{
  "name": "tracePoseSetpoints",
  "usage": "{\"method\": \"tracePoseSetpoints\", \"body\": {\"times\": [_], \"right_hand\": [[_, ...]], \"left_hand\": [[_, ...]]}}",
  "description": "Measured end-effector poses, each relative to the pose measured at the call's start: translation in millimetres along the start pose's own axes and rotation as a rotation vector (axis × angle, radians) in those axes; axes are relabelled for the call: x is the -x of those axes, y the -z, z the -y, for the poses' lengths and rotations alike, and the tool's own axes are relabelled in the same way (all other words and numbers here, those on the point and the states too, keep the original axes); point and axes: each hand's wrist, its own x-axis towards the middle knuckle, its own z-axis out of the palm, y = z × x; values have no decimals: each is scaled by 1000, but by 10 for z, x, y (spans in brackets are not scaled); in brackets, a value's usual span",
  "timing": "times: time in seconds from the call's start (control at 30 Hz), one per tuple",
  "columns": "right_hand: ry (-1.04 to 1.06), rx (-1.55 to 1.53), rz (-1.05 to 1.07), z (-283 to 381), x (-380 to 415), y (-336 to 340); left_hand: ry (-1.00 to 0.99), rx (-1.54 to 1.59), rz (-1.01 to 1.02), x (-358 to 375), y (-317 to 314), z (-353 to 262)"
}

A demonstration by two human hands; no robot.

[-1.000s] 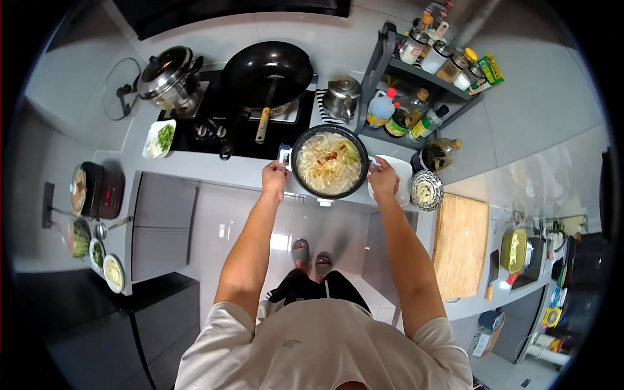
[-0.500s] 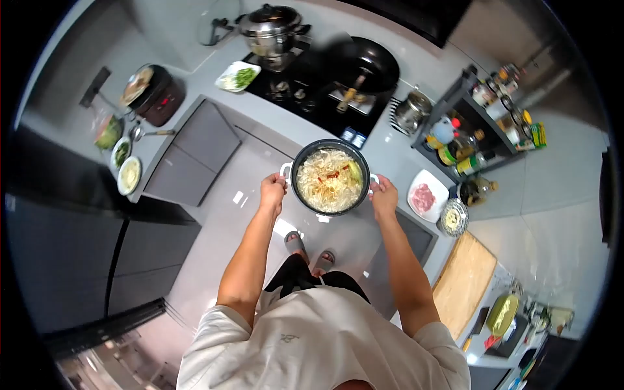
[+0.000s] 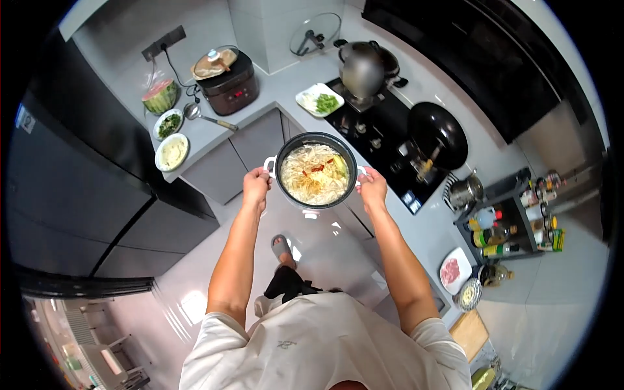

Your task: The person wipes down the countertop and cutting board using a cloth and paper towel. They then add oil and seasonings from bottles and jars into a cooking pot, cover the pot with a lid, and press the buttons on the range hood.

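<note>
Held out in front of my body is a dark pot [image 3: 316, 135] with white side handles. Inside it are pale shreds in broth [image 3: 312, 179], red chilli pieces and a yellowish-green piece near the right rim. My left hand [image 3: 257, 184] is closed around the left handle. The right handle is gripped by my right hand [image 3: 372, 187]. The pot is level, above the floor and close to the counter corner. Both thumbs show on top of the handles; the other fingers are partly hidden.
A black wok [image 3: 438, 133] and a steel pot [image 3: 363, 73] stand on the stove [image 3: 354, 133]. The plate of chopped greens [image 3: 320, 100], rice cooker [image 3: 229, 88], ladle [image 3: 209, 117] and small dishes line the counter. At right are a bottle rack [image 3: 507, 218] and meat plate [image 3: 455, 272].
My body has turned left while both hands keep holding the pot. The rice cooker corner is now nearer the pot, and the stove has shifted to the right in view.
</note>
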Motion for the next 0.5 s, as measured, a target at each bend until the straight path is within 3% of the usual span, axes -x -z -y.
{"method": "tracePoseSetpoints", "body": {"times": [0.4, 0.5], "right_hand": [[79, 85, -73, 1287, -2003, -1750], [186, 124, -94, 1423, -2722, -2080]], "left_hand": [[-30, 99, -33, -2342, 6, -1102], [-21, 130, -42, -2770, -144, -1358]]}}
